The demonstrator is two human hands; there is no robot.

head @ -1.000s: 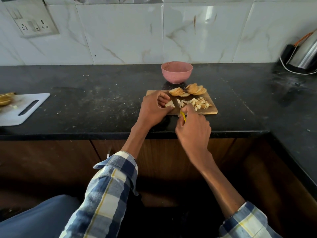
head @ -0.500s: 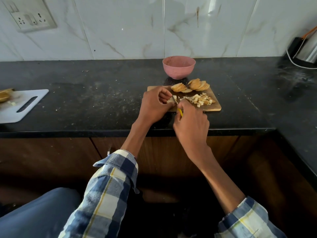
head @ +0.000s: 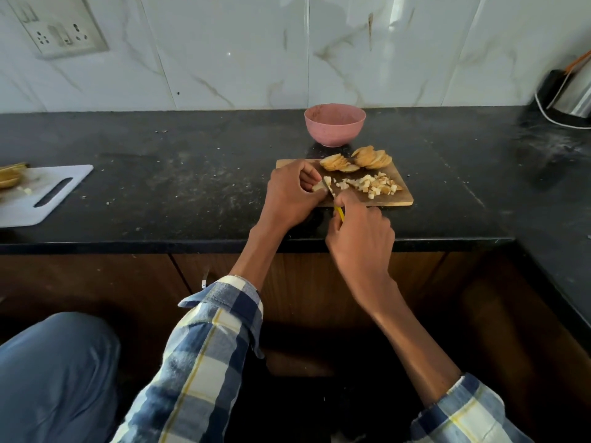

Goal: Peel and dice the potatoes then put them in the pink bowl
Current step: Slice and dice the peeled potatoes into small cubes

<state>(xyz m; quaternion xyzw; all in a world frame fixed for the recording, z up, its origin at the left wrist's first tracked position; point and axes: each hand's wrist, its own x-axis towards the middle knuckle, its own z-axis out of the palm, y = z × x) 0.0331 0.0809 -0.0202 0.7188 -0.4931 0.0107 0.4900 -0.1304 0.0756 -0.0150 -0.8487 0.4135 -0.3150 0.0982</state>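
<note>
Black stone countertop [head: 179, 193] filled the middle of the frame, its front edge running across just above the person's forearms, with dark wood cabinet fronts [head: 96, 282] below. Nearest that edge, right of centre, the right hand [head: 359, 243] was curled round the yellow handle of a small knife [head: 339, 214], blade reaching forward onto the rectangular wooden chopping board [head: 383, 201]. Just left of it the left hand [head: 292, 195] pinched a pale potato slice [head: 319, 186] against the board, fingertips tucked close to the blade. I judged the dicing step to be under way, the peeling apparently done for these potatoes. To the right of the blade lay a heap of small pale potato cubes [head: 372, 185], and at the board's far edge two fanned rows of sliced potato rounds [head: 355, 160] waited uncut. The next cut seemed to call for a short downward stroke kept clear of the left fingertips, which sat very near. The board's near edge lay close to the counter's front lip, leaving little room there; bare counter opened to the left and right. Beyond the board, just behind the slices, stood the round pink bowl [head: 334, 125], seemingly without potato in it as yet. At far left a white plastic cutting board [head: 44, 193] lay well apart, against the white marble-patterned wall tiles [head: 240, 52]
</note>
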